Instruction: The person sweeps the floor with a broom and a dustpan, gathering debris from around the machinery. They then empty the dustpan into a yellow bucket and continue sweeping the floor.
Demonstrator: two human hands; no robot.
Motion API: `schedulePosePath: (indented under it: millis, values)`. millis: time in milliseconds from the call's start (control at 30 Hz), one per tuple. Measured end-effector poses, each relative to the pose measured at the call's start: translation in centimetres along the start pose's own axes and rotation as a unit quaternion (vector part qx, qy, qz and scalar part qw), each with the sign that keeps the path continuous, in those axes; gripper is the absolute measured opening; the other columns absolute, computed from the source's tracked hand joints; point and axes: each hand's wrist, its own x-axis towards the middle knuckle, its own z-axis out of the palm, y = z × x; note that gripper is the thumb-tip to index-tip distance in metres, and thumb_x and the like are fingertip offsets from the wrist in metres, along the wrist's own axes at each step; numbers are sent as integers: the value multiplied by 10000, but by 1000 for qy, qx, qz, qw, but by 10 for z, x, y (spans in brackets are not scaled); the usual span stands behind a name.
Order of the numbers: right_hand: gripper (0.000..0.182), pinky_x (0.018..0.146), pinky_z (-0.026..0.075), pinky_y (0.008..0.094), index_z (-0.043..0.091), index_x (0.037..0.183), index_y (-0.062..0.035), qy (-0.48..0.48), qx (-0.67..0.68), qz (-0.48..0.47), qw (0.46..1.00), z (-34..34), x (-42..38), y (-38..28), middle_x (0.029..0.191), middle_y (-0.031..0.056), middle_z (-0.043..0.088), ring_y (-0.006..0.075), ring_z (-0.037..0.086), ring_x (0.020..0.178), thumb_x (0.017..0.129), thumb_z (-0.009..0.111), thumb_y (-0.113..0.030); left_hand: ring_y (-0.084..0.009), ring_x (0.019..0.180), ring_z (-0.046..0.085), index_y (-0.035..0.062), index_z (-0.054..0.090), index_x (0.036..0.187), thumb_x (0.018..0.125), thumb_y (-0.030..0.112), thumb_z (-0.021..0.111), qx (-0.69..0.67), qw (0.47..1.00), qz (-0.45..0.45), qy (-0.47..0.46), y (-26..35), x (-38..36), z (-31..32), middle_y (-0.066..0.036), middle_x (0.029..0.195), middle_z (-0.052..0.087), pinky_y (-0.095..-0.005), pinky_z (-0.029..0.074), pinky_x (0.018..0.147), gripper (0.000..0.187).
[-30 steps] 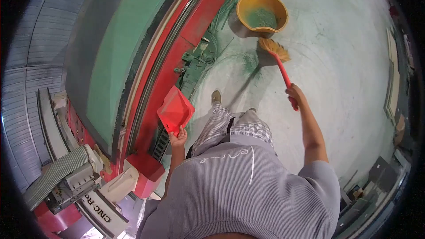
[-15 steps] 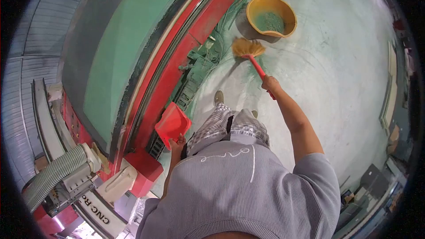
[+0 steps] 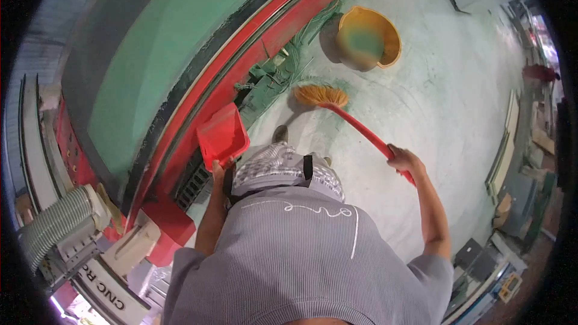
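A person's right hand is closed around the red handle of a broom, whose straw head rests on the dusty floor at about 12 o'clock from the feet, just short of a yellow basin. The left hand, at 9 o'clock beside the hip, appears clenched on a red dustpan, though the fingers are mostly hidden, next to a red-and-green machine.
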Motion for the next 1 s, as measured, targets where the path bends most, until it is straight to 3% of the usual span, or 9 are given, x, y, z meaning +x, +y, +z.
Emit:
schedulePosePath:
  millis: [133,233,367,533,600,633,733,800,1000]
  values:
    - [535,442,432,303,322,1191,-108,11,54,45,997,15,-8,-4,594,83,517,169,502,461,670,437,-147,-294,786,528,-101,409,959,779,324,319,-119,970,-164,137,20,16,20,-201,837,516,-356,471,658,470]
    - [464,374,346,280,328,1168,-81,39,201,-12,979,30,20,-9,521,31,431,118,423,416,729,461,-152,-275,798,533,-79,382,981,815,328,304,-179,961,-192,86,24,38,22,-193,853,528,-353,462,674,446]
    - [274,355,309,225,422,974,-43,65,422,-80,901,57,92,-23,538,-5,390,84,370,408,731,480,-156,-234,775,552,-47,451,918,850,368,262,12,998,-50,-40,8,33,26,-170,883,554,-326,437,689,461]
    - [280,369,392,302,436,937,-61,79,280,57,955,86,148,-56,540,69,493,165,491,428,698,471,-202,-243,693,562,-61,468,861,837,390,280,131,982,34,-129,24,23,38,-161,774,565,-318,443,657,489]
    - [302,428,434,317,456,968,-57,81,157,71,982,86,140,-66,614,106,554,192,556,516,688,459,-170,-240,661,551,-72,454,872,817,411,320,-69,978,-194,-18,25,19,41,-155,729,556,-304,455,597,504]
    - [294,424,430,313,453,969,-64,80,110,75,988,88,132,-65,606,100,549,188,551,504,690,464,-156,-235,585,530,-78,439,892,798,423,349,-62,979,-170,88,16,15,46,-160,696,547,-283,449,514,518]
    - [313,447,446,328,437,995,-81,56,24,97,993,89,105,-50,620,101,552,196,555,504,689,459,-137,-223,532,516,-69,424,875,796,422,364,-73,968,-236,48,9,31,27,-170,688,547,-273,435,465,501]
    - [378,450,449,335,408,1061,-100,92,-32,61,993,91,80,-33,635,110,552,200,551,492,689,453,-145,-211,481,503,-51,421,824,797,429,363,155,983,-35,96,10,7,57,-177,687,554,-261,421,438,485]
    - [533,401,418,294,310,1203,-101,38,84,51,994,78,-1,-13,580,88,505,159,489,427,702,481,-164,-252,535,555,-7,359,875,804,374,382,-78,976,-181,95,-6,70,8,-203,721,555,-302,470,481,389]
